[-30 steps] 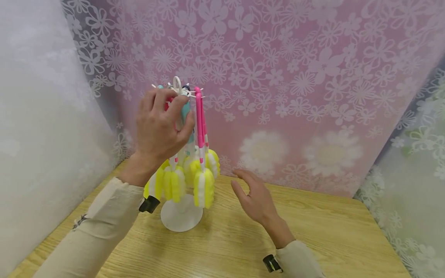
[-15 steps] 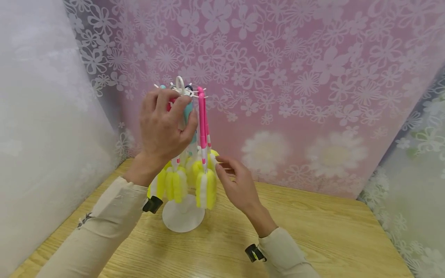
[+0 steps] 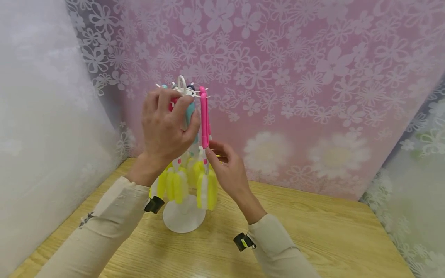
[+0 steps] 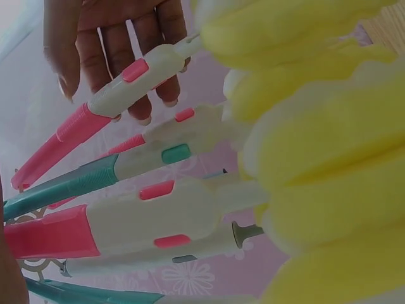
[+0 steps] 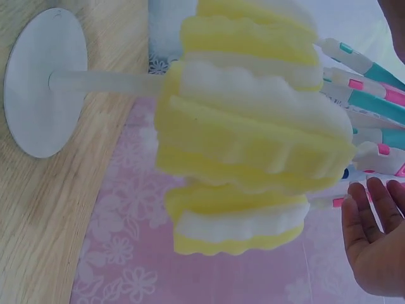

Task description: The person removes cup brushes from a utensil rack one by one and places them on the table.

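Note:
Several bottle brushes with yellow-and-white sponge heads hang, heads down, from a white rack with a round base. Their handles are pink or teal. My left hand holds the rack at its top with bent fingers, though the fingertips are partly hidden. In the left wrist view, only its edge shows, near a pink handle. My right hand is beside the rightmost pink-handled brush, around the lower end of the handle. The left wrist view shows its fingers fairly straight behind that brush, with the thumb apart.
The rack stands on a wood-grain table. Behind it hangs a pink flower-patterned curtain, and a pale sheet closes off the left side. A white loop tops the rack.
My right hand has moved left and up, from above the table to the rightmost pink-handled brush. My left hand has stayed at the rack's top.

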A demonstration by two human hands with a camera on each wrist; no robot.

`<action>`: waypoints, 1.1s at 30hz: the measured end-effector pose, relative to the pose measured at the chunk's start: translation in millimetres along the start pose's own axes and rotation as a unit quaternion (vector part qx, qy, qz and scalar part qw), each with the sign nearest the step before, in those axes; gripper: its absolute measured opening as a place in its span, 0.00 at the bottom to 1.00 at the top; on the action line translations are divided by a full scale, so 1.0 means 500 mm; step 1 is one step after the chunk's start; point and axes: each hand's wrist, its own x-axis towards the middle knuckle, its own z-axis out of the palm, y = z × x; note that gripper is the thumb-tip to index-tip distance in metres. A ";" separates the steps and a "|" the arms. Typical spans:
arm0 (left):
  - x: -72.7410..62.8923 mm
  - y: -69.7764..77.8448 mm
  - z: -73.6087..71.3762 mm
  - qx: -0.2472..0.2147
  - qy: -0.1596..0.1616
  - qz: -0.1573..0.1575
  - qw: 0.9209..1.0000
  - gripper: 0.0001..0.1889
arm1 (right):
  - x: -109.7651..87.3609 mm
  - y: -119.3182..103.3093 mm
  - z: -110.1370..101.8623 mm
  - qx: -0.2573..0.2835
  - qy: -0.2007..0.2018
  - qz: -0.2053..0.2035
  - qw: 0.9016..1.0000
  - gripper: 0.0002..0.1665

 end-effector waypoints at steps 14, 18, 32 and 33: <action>-0.005 -0.002 0.005 0.004 0.001 -0.001 1.000 0.15 | 0.010 -0.078 0.016 -0.008 0.020 0.023 0.999 0.19; -0.004 -0.002 0.007 0.003 0.003 -0.001 1.000 0.14 | 0.011 -0.103 0.014 -0.006 0.030 0.016 0.999 0.17; -0.002 -0.003 0.009 0.008 0.013 0.001 1.000 0.14 | 0.032 -0.024 0.000 0.000 0.059 -0.005 0.998 0.18; -0.003 -0.003 0.009 0.010 0.012 0.002 1.000 0.14 | 0.032 -0.023 -0.003 -0.001 0.062 -0.007 0.998 0.18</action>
